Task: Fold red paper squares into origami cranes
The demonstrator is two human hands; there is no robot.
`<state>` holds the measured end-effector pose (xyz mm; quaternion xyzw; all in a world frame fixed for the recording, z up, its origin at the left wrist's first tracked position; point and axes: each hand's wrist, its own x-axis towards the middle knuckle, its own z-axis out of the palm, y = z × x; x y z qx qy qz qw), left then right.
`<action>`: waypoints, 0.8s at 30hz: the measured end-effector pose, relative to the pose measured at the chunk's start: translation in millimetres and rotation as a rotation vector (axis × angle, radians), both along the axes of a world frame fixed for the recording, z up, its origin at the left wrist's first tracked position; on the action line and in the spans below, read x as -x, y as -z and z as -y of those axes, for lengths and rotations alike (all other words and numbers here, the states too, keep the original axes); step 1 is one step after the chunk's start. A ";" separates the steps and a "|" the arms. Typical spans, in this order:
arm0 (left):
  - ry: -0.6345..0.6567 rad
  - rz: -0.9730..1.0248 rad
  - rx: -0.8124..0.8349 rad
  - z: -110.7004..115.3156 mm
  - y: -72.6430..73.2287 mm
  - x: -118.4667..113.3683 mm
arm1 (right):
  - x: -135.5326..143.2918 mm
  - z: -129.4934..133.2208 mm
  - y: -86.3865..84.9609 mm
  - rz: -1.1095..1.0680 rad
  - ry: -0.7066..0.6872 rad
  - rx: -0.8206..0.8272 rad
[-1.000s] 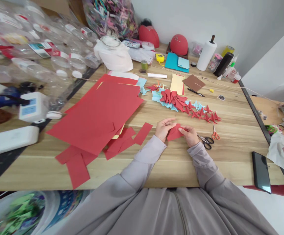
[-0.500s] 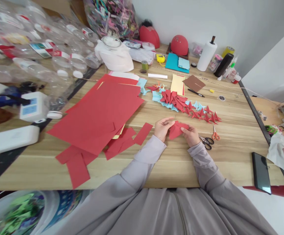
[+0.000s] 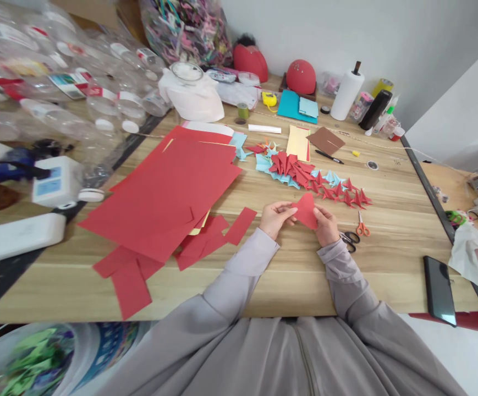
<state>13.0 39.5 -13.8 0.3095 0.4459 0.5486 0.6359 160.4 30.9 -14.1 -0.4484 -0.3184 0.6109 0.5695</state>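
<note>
Between my two hands is a small folded piece of red paper (image 3: 305,211), held up just above the table. My left hand (image 3: 277,218) pinches its left corner between thumb and fingers. My right hand (image 3: 325,224) grips its right edge, thumb on the near face. Beyond the hands lie rows of folded red paper pieces (image 3: 300,171) and light blue folded pieces (image 3: 333,179). Black-handled scissors (image 3: 350,240) rest right beside my right hand, partly hidden by it. Orange-handled scissors (image 3: 362,227) lie a little farther right.
Large red paper sheets (image 3: 172,187) cover the table's left part, with red strips (image 3: 131,289) in front. Plastic bottles (image 3: 98,99) crowd the far left. A phone (image 3: 439,289) lies at the right front edge. A brown card (image 3: 326,140) and black pen (image 3: 329,157) lie farther back.
The folded red paper has been turned and raised slightly, now showing a smoother face. Both hands have shifted a little and changed their hold on it.
</note>
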 end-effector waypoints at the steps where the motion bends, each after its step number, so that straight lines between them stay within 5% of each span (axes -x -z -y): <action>1: -0.013 0.007 0.001 -0.7 0.4 0.4 | 1.4 1.1 -0.5 0.026 -0.039 -0.009; 8: 0.115 0.035 0.043 1.7 -0.6 -1.6 | 3.9 6.3 -0.8 0.350 -0.105 -0.114; 24: 0.264 -0.020 0.088 6.6 -0.3 -0.5 | -2.4 5.2 3.9 0.502 -0.106 -0.120</action>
